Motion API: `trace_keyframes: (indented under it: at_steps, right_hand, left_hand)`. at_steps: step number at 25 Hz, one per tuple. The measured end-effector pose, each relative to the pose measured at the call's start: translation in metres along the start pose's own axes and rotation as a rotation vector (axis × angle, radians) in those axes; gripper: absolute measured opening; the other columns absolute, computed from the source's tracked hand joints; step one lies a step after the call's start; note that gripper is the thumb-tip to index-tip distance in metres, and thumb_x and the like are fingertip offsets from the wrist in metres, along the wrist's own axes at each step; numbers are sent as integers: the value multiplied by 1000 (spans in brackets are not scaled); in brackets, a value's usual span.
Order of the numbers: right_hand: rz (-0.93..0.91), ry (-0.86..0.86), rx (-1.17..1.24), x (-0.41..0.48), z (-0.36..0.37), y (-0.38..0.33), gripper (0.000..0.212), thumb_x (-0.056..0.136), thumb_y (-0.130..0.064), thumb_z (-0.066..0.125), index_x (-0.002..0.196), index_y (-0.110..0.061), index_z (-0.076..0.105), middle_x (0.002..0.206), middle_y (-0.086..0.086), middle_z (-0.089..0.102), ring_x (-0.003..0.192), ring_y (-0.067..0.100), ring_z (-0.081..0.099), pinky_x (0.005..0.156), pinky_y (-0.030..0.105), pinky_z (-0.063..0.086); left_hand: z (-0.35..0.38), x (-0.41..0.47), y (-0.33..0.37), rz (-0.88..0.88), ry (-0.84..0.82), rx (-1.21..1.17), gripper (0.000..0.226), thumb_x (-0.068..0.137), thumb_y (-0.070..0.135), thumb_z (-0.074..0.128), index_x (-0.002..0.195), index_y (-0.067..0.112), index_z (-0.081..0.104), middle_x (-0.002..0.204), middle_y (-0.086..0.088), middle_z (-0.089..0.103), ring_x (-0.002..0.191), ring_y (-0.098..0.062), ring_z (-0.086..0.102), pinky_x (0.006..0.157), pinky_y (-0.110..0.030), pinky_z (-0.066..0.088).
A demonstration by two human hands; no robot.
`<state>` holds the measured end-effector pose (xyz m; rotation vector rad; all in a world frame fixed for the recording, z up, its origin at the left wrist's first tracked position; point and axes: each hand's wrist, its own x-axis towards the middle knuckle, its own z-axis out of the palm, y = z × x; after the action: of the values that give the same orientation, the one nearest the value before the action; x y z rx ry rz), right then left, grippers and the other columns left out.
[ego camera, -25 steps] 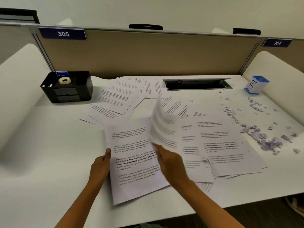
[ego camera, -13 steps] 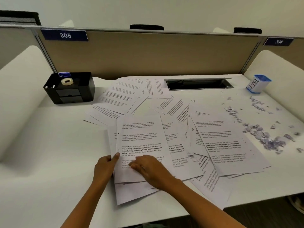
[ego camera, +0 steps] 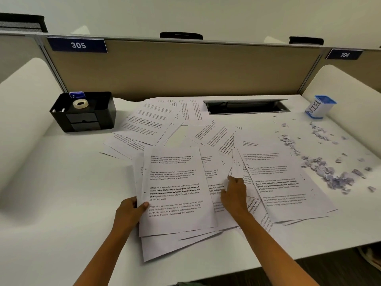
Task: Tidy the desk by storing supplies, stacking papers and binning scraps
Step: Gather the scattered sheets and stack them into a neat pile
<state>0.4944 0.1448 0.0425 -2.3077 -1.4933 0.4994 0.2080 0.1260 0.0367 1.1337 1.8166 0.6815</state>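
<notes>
**Hands gathering printed sheets at desk 305**

The left hand (ego camera: 128, 211) is gripping the left edge of the paper stack (ego camera: 177, 193), thumb lying on the top page. The right hand (ego camera: 234, 195) is pinching the lower edge of a lifted sheet (ego camera: 231, 159) that is standing tilted just right of the stack. The top page is showing repeated paragraphs beginning "Village life is a peaceful, close-knit, and nature-connected way of living", 1 partly in bold. Loose pages (ego camera: 156, 122) are lying fanned and overlapping across the middle of the desk (ego camera: 61, 193). Torn paper scraps (ego camera: 329, 174) are lying strewn to the right, near a blue-rimmed cup marked "BIN" (ego camera: 319, 107). At the far left a black organizer (ego camera: 86, 118) is holding a tape roll (ego camera: 80, 104). On the partition, plaques are reading "305" (ego camera: 78, 45) and "304" (ego camera: 344, 55).
</notes>
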Motion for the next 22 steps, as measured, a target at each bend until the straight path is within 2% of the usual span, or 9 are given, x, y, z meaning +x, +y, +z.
trace_keyframes:
  at_steps: [3, 7, 10, 12, 15, 17, 18, 20, 22]
  right_hand:
    - [-114, 50, 4, -8, 17, -1, 47, 90, -23, 55, 134, -15, 42, 136, 9, 40, 124, 24, 36, 105, 36, 30]
    - [-329, 134, -161, -22, 37, 18, 47, 93, -33, 30, 134, -20, 47, 139, 9, 46, 128, 30, 43, 106, 47, 33]
    - [-333, 197, -246, -15, 28, 44, 50, 98, -30, 19, 135, -11, 47, 139, 13, 47, 130, 32, 43, 107, 48, 33]
    - [-257, 253, -245, -9, 20, 61, 55, 100, -28, 11, 131, 0, 48, 138, 18, 48, 130, 34, 43, 110, 49, 30]
    - [-100, 310, -209, -1, 8, 81, 43, 94, -11, 29, 127, 11, 46, 139, 25, 43, 131, 39, 39, 114, 46, 17]
    - [-115, 342, -202, 1, 3, 86, 40, 86, 7, 45, 125, 13, 47, 140, 26, 41, 133, 40, 35, 115, 45, 11]
    - [-145, 340, -180, -1, 2, 83, 40, 85, 10, 49, 125, 11, 49, 139, 25, 43, 133, 39, 35, 116, 45, 14]
    - [-207, 326, -77, -7, 4, 70, 35, 92, -1, 46, 125, 5, 51, 137, 20, 48, 132, 34, 39, 113, 41, 22]
    - [-190, 224, 155, -13, 0, 45, 35, 97, -15, 44, 129, -3, 49, 134, 12, 51, 127, 25, 42, 106, 30, 27]
  left_hand:
    - [0, -3, 0, -8, 11, -10, 27, 87, 18, 63, 111, 5, 63, 105, -15, 68, 84, -28, 62, 55, -26, 46]
    - [2, -7, 2, -4, 46, -11, 30, 87, 19, 63, 113, 5, 62, 108, -15, 68, 84, -27, 60, 62, -28, 48]
    - [3, -9, 4, 3, 76, 2, 32, 87, 19, 63, 114, 4, 61, 109, -15, 67, 89, -30, 61, 76, -37, 52]
    - [3, -9, 4, 10, 82, 14, 32, 87, 20, 63, 115, 4, 62, 110, -16, 67, 89, -31, 61, 79, -38, 52]
    - [4, -10, 5, 17, 90, 12, 32, 87, 19, 63, 115, 4, 62, 111, -16, 67, 93, -32, 62, 82, -40, 52]
    - [5, -12, 6, 22, 100, -10, 32, 87, 19, 63, 116, 4, 61, 111, -16, 67, 95, -33, 62, 84, -40, 51]
    - [5, -14, 5, 27, 106, -30, 32, 87, 18, 63, 116, 4, 61, 112, -15, 67, 95, -32, 62, 84, -40, 50]
    - [5, -18, 4, 43, 123, -86, 32, 87, 18, 64, 116, 7, 62, 112, -14, 67, 93, -29, 62, 85, -39, 50]
    - [4, -22, 2, 61, 130, -152, 31, 87, 18, 63, 116, 9, 61, 111, -12, 67, 92, -27, 61, 86, -39, 50]
